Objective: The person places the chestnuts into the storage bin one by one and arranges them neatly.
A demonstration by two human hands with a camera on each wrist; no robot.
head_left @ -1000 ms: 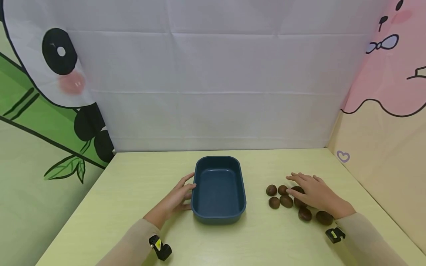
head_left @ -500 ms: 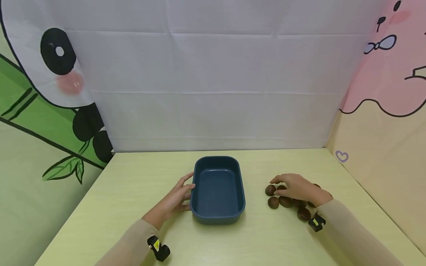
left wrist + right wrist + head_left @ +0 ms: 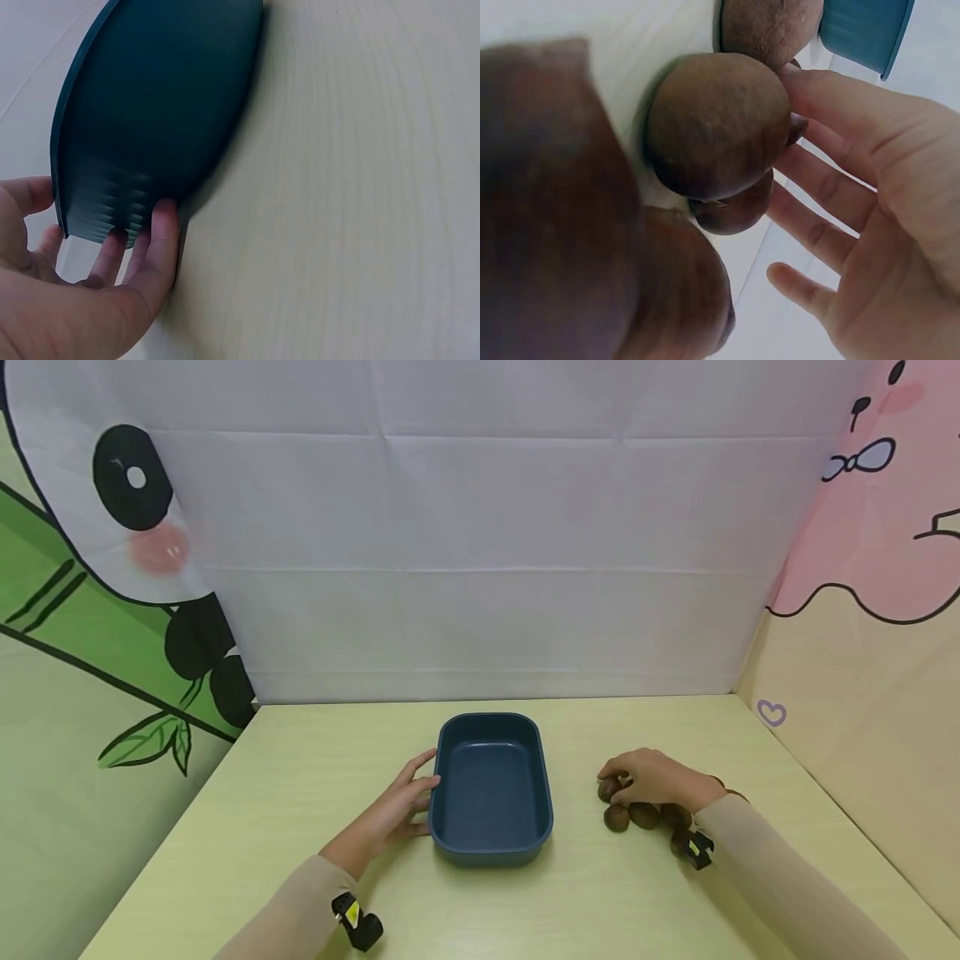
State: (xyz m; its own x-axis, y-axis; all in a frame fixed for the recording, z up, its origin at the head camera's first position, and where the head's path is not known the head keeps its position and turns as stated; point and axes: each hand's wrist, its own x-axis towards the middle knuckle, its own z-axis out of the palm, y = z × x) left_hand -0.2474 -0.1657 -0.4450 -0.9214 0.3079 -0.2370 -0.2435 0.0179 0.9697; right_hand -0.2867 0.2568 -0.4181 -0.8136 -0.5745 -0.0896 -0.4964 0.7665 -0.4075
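A dark blue rectangular container stands mid-table. My left hand rests against its left side, fingers spread along the outer wall and thumb at the rim. In the left wrist view, the fingertips touch the wall. To the right, my right hand is over a cluster of brown chestnuts. Its thumb and index finger pinch the leftmost rear chestnut. A front chestnut and another chestnut sit just below the hand. In the right wrist view, a large near chestnut partly hides the fingertips.
More chestnuts lie under and beside the right wrist, partly covered by the sleeve. The pale yellow table meets a white backdrop behind. Cartoon-printed cloth borders the right side.
My right hand has moved left across the chestnuts, and its thumb and index finger have closed around the leftmost rear one. The left hand and the container stay in place.
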